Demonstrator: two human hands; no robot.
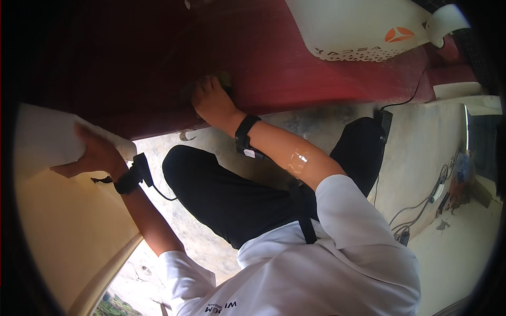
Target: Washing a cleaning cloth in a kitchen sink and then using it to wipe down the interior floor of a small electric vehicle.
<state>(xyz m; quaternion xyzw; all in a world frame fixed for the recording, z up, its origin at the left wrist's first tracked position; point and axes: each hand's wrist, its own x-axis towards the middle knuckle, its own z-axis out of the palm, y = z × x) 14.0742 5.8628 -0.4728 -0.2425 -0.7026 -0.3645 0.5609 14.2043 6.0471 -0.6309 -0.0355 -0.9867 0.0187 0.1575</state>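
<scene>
My right hand (215, 102) lies palm down on a dark red, glossy panel (272, 85) near its lower edge. Its fingers curl over a dull greenish pad or cloth (225, 79), mostly hidden beneath them. At the left, my left hand (101, 152) grips the edge of a pale, block-like piece (47, 136), with some fingers in shadow. Below that hand a cream-coloured surface (75, 213) slopes down. Both wrists wear black strapped devices.
A white plastic part (355, 27) with the Yadea mark overhangs the red panel at upper right. My bent knees in black trousers sit close to the panel. Several cables (419, 209) lie on the worn floor (407, 158) at right. A black box (384, 120) hangs on a thin cord.
</scene>
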